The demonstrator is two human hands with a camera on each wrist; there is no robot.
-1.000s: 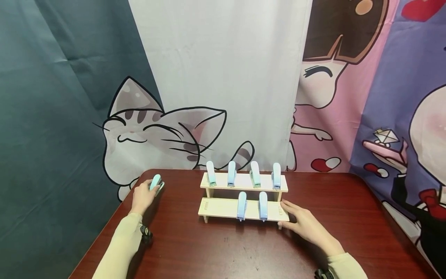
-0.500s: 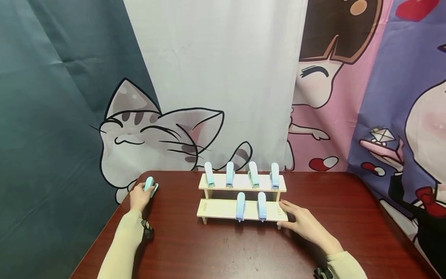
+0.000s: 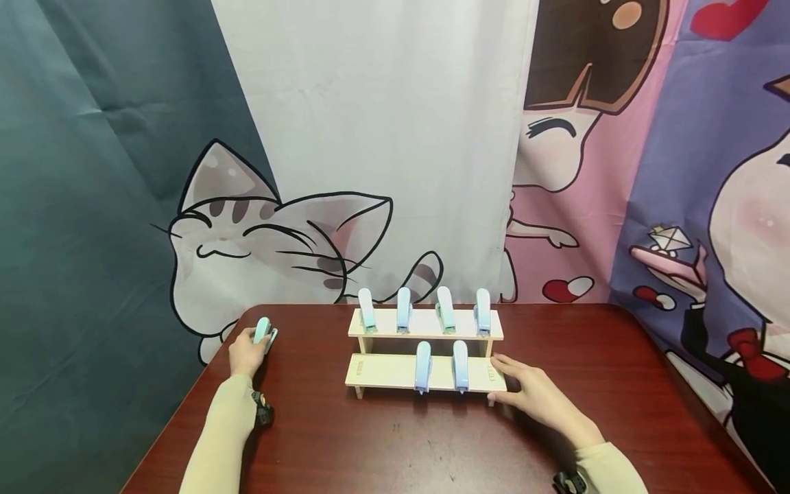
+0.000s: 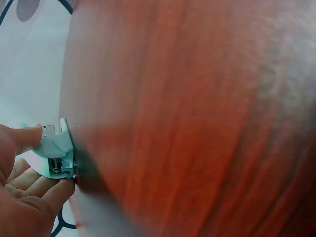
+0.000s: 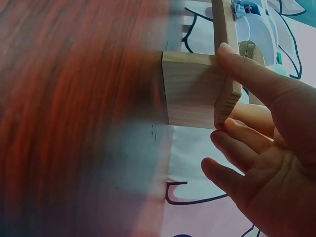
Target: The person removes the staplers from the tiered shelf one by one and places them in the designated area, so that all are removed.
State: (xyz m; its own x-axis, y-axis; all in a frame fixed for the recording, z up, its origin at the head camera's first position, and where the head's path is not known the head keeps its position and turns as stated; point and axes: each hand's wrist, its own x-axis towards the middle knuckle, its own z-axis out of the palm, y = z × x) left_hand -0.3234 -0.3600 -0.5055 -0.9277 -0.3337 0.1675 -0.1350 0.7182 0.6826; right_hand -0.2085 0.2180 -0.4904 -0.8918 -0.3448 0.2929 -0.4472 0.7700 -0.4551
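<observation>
At the back left of the table, my left hand holds a mint-green stapler. The left wrist view has thumb and fingers on either side of that stapler, low against the tabletop. My right hand grips the right end of a two-tier wooden rack. In the right wrist view the thumb is on one edge of the rack's board, with fingers at its other edge. Two blue staplers stand on the lower tier. Several blue and mint staplers line the upper tier.
The dark red wooden table ends at a back edge just behind the rack. A printed cartoon curtain hangs behind it. Each wrist wears a small black device, such as the left one.
My left hand has moved slightly left with the mint-green stapler, then stays nearly still. The right hand keeps its place on the rack. The head view has shifted a little to the right.
</observation>
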